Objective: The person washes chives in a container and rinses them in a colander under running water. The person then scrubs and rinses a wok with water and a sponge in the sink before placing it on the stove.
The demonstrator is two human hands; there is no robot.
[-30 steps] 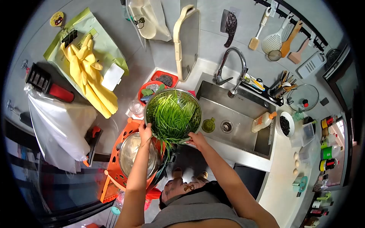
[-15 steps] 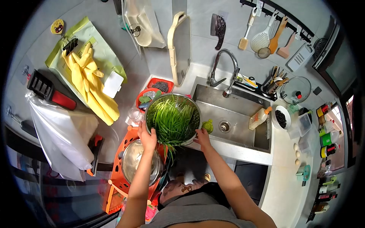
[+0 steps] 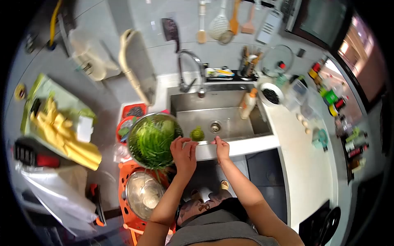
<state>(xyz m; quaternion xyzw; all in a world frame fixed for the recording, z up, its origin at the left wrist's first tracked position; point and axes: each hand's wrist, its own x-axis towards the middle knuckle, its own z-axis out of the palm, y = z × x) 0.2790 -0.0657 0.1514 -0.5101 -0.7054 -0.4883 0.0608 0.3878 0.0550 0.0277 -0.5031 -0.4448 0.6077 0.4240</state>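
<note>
My left hand (image 3: 184,155) is at the right rim of a metal colander (image 3: 130,139), its fingers apart and nothing visible in them. Long green chives (image 3: 154,139) fill the colander, and some hang over its front edge. My right hand (image 3: 222,149) is over the sink's front edge with its fingers drawn together; anything between them is too small or blurred to make out. Between and just beyond the hands, a green scrubber (image 3: 197,133) lies at the near left of the steel sink (image 3: 193,107).
A metal bowl (image 3: 144,192) sits on an orange rack (image 3: 125,210) below the colander. A pump bottle (image 3: 248,103) stands in the sink, under the faucet's (image 3: 201,88) right side. On the right counter are a white bowl (image 3: 280,93) of dark food and several eggs (image 3: 304,123).
Both hands have let go of the colander, which rests left of the sink. My left hand has crossed to its right side. The view has swung right.
</note>
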